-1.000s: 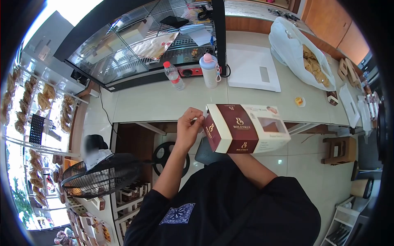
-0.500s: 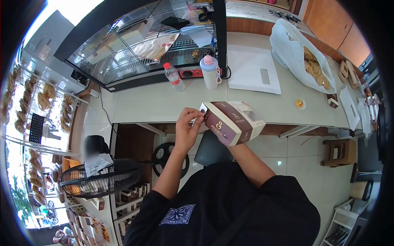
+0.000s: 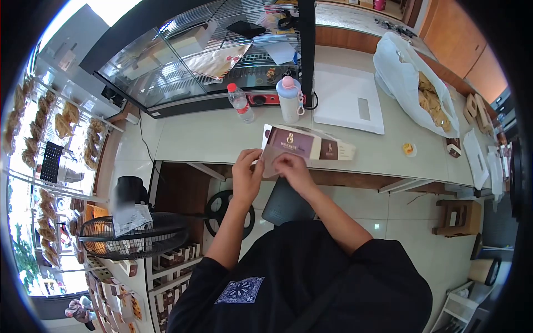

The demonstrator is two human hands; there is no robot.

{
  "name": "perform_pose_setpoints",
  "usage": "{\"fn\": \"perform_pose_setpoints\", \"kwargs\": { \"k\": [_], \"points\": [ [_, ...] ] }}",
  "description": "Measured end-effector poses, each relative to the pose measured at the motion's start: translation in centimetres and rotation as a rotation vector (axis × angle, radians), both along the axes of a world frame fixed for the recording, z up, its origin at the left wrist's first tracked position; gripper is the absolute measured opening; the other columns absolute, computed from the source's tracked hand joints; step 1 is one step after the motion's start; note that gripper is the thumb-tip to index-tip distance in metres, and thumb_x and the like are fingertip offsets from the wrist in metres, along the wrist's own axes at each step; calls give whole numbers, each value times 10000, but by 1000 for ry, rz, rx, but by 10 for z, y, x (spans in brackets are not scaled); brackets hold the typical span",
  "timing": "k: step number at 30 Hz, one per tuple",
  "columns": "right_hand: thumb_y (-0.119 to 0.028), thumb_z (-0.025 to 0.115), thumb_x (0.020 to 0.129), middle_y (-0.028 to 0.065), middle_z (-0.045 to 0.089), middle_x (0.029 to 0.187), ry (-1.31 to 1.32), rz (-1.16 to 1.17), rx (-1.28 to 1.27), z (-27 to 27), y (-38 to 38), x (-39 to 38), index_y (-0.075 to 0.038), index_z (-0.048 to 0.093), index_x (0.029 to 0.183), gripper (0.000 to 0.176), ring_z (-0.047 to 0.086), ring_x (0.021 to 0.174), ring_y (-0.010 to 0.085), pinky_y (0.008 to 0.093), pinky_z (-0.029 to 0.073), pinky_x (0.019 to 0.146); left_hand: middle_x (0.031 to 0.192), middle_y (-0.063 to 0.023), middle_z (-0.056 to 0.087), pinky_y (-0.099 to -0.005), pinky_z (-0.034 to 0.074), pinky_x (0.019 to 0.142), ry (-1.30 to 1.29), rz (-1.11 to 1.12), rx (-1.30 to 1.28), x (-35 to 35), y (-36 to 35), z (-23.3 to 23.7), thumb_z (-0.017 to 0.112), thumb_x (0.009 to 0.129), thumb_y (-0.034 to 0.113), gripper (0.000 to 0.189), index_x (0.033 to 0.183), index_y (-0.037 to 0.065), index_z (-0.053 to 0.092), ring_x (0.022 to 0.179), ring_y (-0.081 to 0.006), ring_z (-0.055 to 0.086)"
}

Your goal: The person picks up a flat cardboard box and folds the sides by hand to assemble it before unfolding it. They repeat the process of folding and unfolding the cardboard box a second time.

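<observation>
A brown and cream printed carton (image 3: 296, 142) lies on its side at the front edge of the counter, its flap end turned toward me and to the left. My left hand (image 3: 247, 175) is closed at that left end, thumb and fingers pinching the edge of a flap. In front of the carton is my right hand (image 3: 294, 172), slightly blurred, its bent fingers gripping the lower flap. The inside of the carton is hidden.
Behind the carton stand a white tumbler (image 3: 289, 105) and a red-capped bottle (image 3: 241, 105), before a glass display case (image 3: 183, 55). To the right are a white board (image 3: 341, 100), a plastic bag (image 3: 397, 66) and a small pastry (image 3: 408, 149). A fan (image 3: 133, 236) stands left.
The carton has turned and come down to the left, its printed side facing me. My right hand has moved from behind it to the front flap; my left hand has shifted slightly down.
</observation>
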State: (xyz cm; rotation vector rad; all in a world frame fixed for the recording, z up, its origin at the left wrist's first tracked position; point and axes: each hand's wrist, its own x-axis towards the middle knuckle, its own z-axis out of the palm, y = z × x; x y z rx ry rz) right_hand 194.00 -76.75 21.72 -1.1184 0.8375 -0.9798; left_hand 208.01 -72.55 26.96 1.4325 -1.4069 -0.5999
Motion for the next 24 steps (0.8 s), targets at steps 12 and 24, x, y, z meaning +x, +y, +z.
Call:
{"fn": "perform_pose_setpoints", "kwargs": {
  "k": [12, 24],
  "points": [
    [-209, 541, 923, 25, 611, 909, -354, 155, 506, -16, 1, -11, -70, 559, 1045, 185, 596, 795, 101, 239, 477, 644, 834, -69, 551, -256, 428, 646, 11, -267, -59, 6, -14, 3, 587, 863, 70, 110, 836, -35, 604, 718, -149, 532],
    [-116, 582, 903, 72, 627, 910, -469, 80, 262, 3, 13, -4, -24, 589, 938, 99, 626, 857, 143, 263, 511, 787, 787, -121, 539, -336, 445, 561, -296, 56, -257, -22, -11, 16, 609, 816, 26, 45, 816, -19, 610, 615, -272, 563]
  ]
}}
